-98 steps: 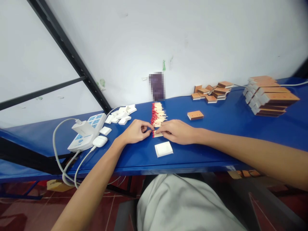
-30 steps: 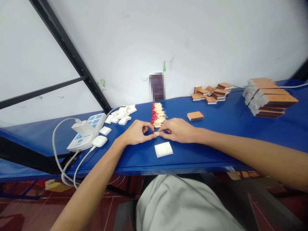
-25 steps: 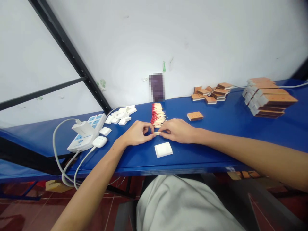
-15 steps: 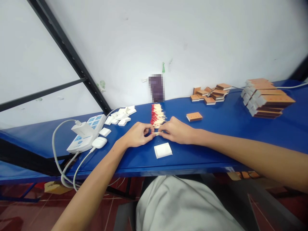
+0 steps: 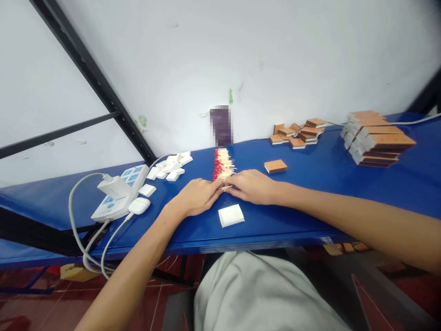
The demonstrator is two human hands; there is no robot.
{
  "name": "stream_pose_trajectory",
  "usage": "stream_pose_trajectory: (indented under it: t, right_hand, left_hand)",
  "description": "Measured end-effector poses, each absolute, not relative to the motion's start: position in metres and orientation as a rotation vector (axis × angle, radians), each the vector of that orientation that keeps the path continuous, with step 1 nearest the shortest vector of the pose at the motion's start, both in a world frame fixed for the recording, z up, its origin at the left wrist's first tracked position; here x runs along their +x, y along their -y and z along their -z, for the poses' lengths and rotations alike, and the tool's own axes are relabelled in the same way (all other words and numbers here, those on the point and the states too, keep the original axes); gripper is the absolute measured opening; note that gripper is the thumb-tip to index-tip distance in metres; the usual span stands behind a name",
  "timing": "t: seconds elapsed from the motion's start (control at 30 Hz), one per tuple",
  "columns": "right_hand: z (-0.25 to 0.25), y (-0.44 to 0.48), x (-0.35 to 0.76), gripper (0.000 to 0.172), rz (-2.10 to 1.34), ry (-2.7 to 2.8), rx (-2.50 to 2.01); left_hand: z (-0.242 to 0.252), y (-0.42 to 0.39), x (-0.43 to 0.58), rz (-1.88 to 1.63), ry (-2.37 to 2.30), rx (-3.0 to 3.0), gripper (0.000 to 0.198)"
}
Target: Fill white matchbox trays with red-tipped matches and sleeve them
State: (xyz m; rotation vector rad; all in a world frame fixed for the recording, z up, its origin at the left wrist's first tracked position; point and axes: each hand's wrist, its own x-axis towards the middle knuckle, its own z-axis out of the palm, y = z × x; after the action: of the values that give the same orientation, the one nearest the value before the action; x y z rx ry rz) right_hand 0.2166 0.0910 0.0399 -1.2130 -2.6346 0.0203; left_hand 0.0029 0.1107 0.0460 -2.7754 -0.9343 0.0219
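Observation:
A row of red-headed matches (image 5: 223, 162) lies on the blue table (image 5: 193, 230), heads to the left. At its near end, my left hand (image 5: 200, 195) and my right hand (image 5: 250, 186) meet, fingertips close together. Both hands are pinched on a few matches (image 5: 225, 188), mostly hidden by the fingers. Just in front of the hands lies a white matchbox tray (image 5: 231, 215). One orange matchbox cover (image 5: 275, 166) rests to the right, beyond my right hand.
White trays (image 5: 170, 165) are piled at the left, beside a power strip (image 5: 120, 193) with cables and a white earphone case (image 5: 139, 205). Orange boxes (image 5: 299, 133) lie loosely at the back right; a stack (image 5: 379, 138) stands farther right. A pixelated dark object (image 5: 221, 125) is behind the matches.
The fingers of my left hand have straightened and closed in toward my right hand, covering more of the held matches. The view has shifted slightly.

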Motion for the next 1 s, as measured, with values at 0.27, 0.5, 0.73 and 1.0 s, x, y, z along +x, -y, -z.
stream_pose_trajectory:
  t: [0.27, 0.5, 0.73, 1.0]
  right_hand:
    - [-0.046, -0.087, 0.215, 0.029, 0.003, 2.702, -1.278]
    - [-0.044, -0.088, 0.216, 0.029, 0.014, 2.701, -1.278]
    - [-0.047, -0.088, 0.214, 0.026, 0.0, 2.709, -1.276]
    - [-0.067, -0.077, 0.224, 0.015, -0.251, 2.666, -1.066]
  left_hand:
    - [-0.045, -0.112, 0.005, 0.041, 0.854, -2.787, 0.03]
    - [-0.04, -0.114, 0.007, 0.107, 0.825, -2.796, 0.029]
    - [-0.042, -0.113, 0.008, 0.114, 0.818, -2.855, 0.03]
    - [-0.066, -0.078, 0.006, 0.258, 1.012, -2.992, 0.029]
